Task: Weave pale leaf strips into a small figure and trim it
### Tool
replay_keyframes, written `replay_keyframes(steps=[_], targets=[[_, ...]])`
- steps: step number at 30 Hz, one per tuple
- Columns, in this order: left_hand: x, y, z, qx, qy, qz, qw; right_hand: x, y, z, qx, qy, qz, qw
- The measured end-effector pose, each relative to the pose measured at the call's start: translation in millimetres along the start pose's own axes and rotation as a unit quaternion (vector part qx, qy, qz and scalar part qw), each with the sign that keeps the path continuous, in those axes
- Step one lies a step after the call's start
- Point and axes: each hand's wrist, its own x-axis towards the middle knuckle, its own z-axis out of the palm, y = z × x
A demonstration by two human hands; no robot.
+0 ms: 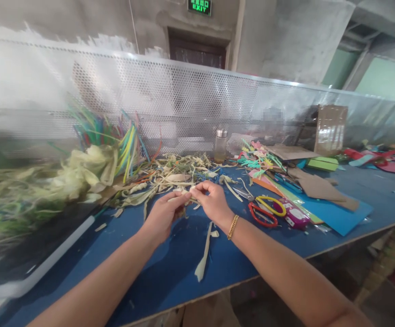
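Note:
My left hand (163,217) and my right hand (214,203) meet over the blue table, fingertips pinched together on a small pale piece of corn husk (193,188). Most of the piece is hidden by the fingers. A gold bracelet (232,227) circles my right wrist. Just beyond the hands lies a loose heap of dry husk strips (173,175). A single long strip of husk (203,259) rests on the table below the hands. Scissors (264,211) with red and yellow handles lie to the right of my right hand.
Left stand a pile of husks (85,168), colourful pipe cleaners (129,150) and a white-edged black tray (57,252). A bottle (220,147) stands before the perforated metal screen (190,95). At right lie blue card (350,215), brown cardboard (316,184) and a purple object (294,213).

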Motion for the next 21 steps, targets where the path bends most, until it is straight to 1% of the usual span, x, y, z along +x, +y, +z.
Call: replay_keyframes(steps=[6,10,13,16,19,20,21], targets=[[-2.1,1.8,2.6,0.018,0.036,0.020,0.999,-3.0,-1.8,3.7,0.025,0.034,-0.018,0.999],[-2.3,3.4,4.1,0.019,0.055,0.035,0.998,-6.7,-4.3,4.9,0.046,0.050,-0.016,0.998],[-2.8,3.7,4.7,0.023,0.063,0.037,0.997,-10.1,-2.9,8.3,0.069,0.047,-0.006,0.996],[-3.0,4.8,3.3,0.030,0.066,0.038,0.997,-10.1,-2.1,10.2,0.097,0.025,0.028,0.995],[0.2,11.4,-3.9,0.027,0.094,0.052,0.994,2.0,-5.2,3.0,0.143,-0.013,0.063,0.988],[2.0,15.5,-7.8,0.018,0.111,0.061,0.992,9.9,-6.6,-2.0,0.154,-0.016,0.062,0.986],[4.0,20.5,-11.9,0.002,0.128,0.073,0.989,19.7,-7.7,-8.0,0.150,-0.004,0.054,0.987]])
